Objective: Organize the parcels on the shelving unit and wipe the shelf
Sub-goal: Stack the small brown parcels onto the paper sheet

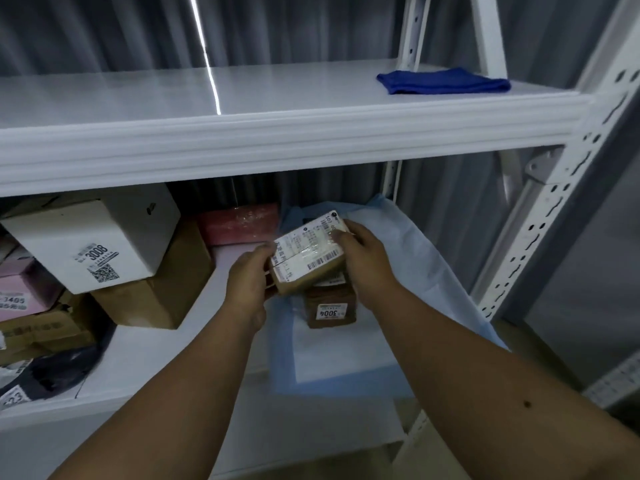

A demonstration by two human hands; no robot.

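Shelving unit (277,140): white metal, two shelves in view, one across the upper half of the frame, one below it.
Pale blue bag (398,271): one, spread over the lower shelf, centre right.
White box (100,244): one, marked 3008, middle left, tilted on a brown carton (162,296).
Other parcels, left edge: one pink box (20,289), one dark bag (52,372), one red packet (239,223) at the back.
Blue cloth (443,80): one, folded, upper right on the top shelf.
Held parcel (308,254): one brown box with white labels, at frame centre above the blue bag, just over a second brown box (330,306) marked 3004.
Left hand (249,275): fingers curled round the parcel's left end.
Right hand (363,254): fingers gripping its right end.
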